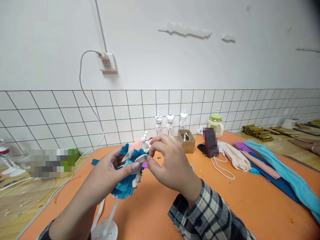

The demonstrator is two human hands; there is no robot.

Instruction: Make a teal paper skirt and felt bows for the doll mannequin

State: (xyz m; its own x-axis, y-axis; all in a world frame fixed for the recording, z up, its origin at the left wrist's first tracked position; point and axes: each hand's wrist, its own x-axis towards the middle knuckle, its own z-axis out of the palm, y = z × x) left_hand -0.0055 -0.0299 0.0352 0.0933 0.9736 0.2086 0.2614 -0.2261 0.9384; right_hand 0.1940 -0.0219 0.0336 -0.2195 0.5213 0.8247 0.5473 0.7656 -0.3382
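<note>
Head view: left hand [111, 170] grips a ruffled blue-and-cream dress [126, 186], right hand [171, 160] pinching it

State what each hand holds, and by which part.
Left hand: the ruffle, by its left side, thumb across the front. Right hand: fingertips at the ruffle's upper right edge; whether they grip it cannot be told.

I was in what looked like a craft workshop, with an orange-topped table [152, 216] before me and little white mannequins [170, 120] lined up in front of the tiled wall [120, 113]. Strips of coloured crepe paper [280, 171] lay to my right near shiny gold bundles [257, 133], and my left hand [110, 170] held ruffled paper [127, 188].
</note>
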